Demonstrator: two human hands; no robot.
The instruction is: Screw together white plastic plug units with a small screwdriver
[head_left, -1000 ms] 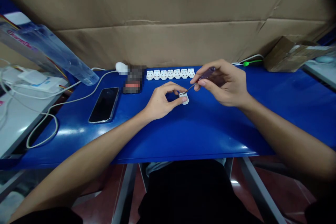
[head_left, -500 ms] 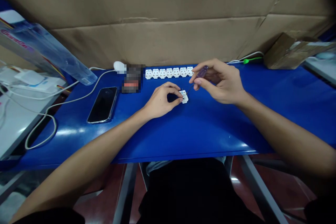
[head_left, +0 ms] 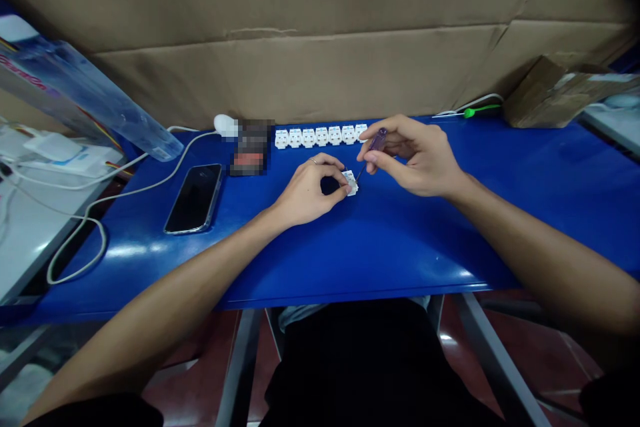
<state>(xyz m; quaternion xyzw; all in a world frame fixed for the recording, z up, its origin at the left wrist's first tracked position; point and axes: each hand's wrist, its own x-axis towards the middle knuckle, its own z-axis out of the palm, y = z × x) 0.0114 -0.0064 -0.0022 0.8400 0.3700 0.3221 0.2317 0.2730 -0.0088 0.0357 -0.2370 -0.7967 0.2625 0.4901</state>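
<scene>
Both forearms are being extended over the front edge of the blue counter, and the hands are being kept near its middle, closer to the back edge. A small white jack is being clamped between the thumb and fingertips of the left grip, so it is being held just above the counter, tilted, with a ring being worn on one finger of that hand. A screwdriver with a purple handle is being pinched by the right grip, between thumb and forefinger. Its thin shaft is being angled down toward the jack, and its tip is being kept right at the jack, though contact cannot be told at this size.

Beyond the hands, a row of white jacks is being kept along the back edge. Toward the left end of the counter, a black phone is lying face up, and a blurred object is sitting behind it, beside the row. A white cable is being looped over the left edge. At the back right corner, a green-tipped cable is lying near a torn cardboard box. A large cardboard sheet is being propped behind the counter.
</scene>
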